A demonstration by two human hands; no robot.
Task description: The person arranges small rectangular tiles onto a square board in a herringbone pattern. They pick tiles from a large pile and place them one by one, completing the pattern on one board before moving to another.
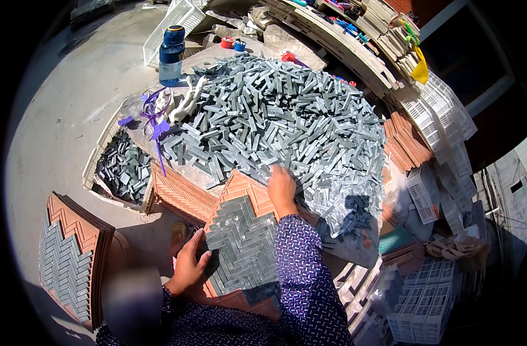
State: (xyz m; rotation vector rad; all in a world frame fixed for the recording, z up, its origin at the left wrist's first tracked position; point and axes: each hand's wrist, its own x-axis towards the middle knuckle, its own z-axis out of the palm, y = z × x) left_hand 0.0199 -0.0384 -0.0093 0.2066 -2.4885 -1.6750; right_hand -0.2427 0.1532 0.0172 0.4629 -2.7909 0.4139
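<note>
"Pile of slim, blocky grey strips ahead of you, matte like stone?"

"Yes. Your ridged orange tray lies between your hands, mostly filled with grey herringbone."

"Your hands?"

"Your left hand: spread, at its left edge. Your right hand: curled beside the pile; I can't tell whether it's pinching."
</note>
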